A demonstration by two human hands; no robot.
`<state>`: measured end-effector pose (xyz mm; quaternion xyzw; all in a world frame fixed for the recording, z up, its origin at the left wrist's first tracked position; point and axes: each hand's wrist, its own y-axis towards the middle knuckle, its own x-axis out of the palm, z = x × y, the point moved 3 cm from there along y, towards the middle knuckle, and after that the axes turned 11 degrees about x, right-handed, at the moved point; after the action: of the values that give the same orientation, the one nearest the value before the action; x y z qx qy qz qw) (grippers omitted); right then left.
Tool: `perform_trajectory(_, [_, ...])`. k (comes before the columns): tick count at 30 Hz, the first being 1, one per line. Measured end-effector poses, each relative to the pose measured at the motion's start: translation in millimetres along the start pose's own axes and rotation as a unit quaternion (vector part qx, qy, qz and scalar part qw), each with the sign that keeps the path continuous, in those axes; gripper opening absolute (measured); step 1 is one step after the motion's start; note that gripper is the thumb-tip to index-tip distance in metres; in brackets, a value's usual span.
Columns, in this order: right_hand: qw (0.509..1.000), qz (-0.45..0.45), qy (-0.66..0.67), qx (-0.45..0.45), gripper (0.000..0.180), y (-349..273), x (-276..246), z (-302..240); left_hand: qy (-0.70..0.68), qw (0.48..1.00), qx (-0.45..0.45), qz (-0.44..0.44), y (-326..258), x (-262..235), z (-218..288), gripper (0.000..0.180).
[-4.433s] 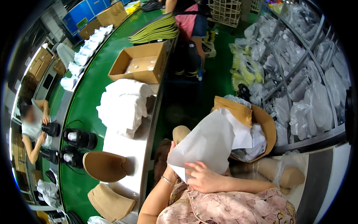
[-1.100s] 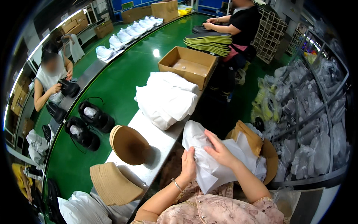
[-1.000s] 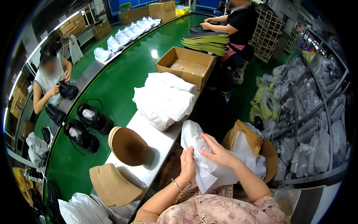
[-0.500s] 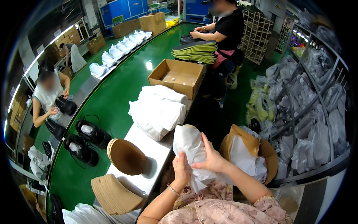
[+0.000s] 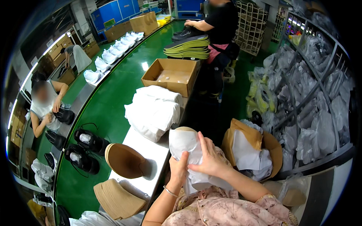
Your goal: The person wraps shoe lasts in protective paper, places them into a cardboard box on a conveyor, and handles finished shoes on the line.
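Between your left hand and right hand, a creased white paper sheet

Across the left runs the biggest thing about you, a long, glossy green tabletop with a silver metal ledge on your side. To your right stands a grey metal-barred rack full of clear plastic bags. Nearer, just beyond your right forearm, an open brown paper-and-cardboard container holds white sheets. Along the ledge, from far to near, you have an open brown cardboard carton, a bulky white bundle, a curved brown board standing upright and a fanned stack of tan boards. Two black lace-up shoes rest on the green, left of the curved board.

Your white sheet is held up over your lap, near the ledge. Your right hand is spread across its right side; your left grips narrowly, thumb in front, fingers mostly hidden. Smallest is the thin silver bracelet on your left wrist.
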<state>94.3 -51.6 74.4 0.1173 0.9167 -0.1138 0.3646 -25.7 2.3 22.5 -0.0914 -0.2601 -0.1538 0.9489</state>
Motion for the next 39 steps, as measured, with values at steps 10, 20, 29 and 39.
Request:
perform_trajectory(10, [0.977,0.109,0.181,-0.039,0.081,6.7,5.0,13.2,0.008,0.999,0.038,0.002,4.8,-3.6,4.1,0.058])
perform_trajectory(20, [0.920,0.180,0.348,-0.007,0.022,13.0,1.7,27.8,-0.095,0.993,-0.026,-0.063,-3.2,-2.3,-4.4,0.057])
perform_trajectory(29, [0.919,0.272,0.278,-0.062,0.010,15.9,-6.0,35.2,-0.040,0.997,-0.041,-0.058,-5.8,-2.0,-11.2,0.058])
perform_trajectory(39, [0.981,0.183,0.001,-0.060,0.043,-3.3,-32.7,25.1,0.009,1.000,-0.012,-0.011,-1.4,3.3,-7.5,0.049])
